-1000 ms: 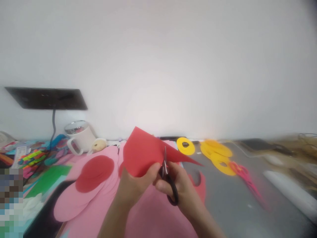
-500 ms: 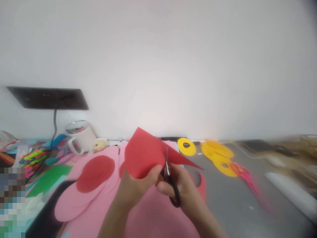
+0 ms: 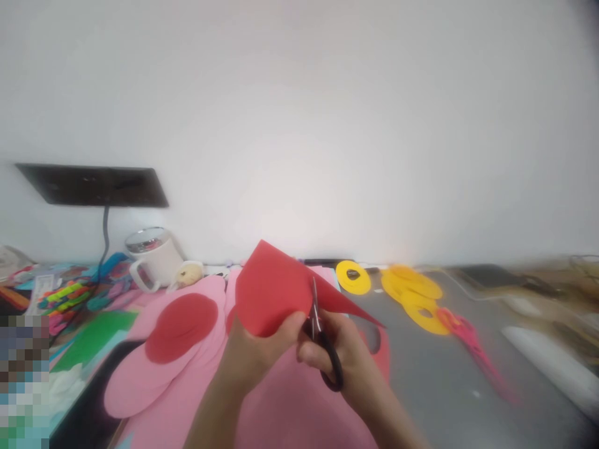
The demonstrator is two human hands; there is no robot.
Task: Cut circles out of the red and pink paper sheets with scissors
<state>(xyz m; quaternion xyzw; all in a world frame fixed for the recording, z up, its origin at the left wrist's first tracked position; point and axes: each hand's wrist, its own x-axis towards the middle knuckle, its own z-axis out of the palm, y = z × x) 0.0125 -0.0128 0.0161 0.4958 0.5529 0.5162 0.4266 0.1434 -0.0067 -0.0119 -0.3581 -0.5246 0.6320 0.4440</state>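
Observation:
Thumb on top, my left hand (image 3: 262,352) grips a red sheet (image 3: 274,284) by its lower edge; the fingers beneath it are hidden. My right hand (image 3: 339,346) is closed around black-handled scissors (image 3: 317,318), whose blades point up at a cut in the sheet. A pointed red strip stretches right from the cut. Red discs (image 3: 180,327) lie on large pink discs (image 3: 135,390) to the left. Pink sheets lie below both hands.
A white mug (image 3: 154,259) and a small beige item (image 3: 189,272) stand by the wall. Yellow rings (image 3: 423,312), pink scissors (image 3: 475,346) and a red offcut (image 3: 382,355) lie on the grey surface (image 3: 435,386) at right. A green sheet (image 3: 96,337) is at left.
The tip of the red strip has dropped slightly. Both hands keep almost the same place and the same hold.

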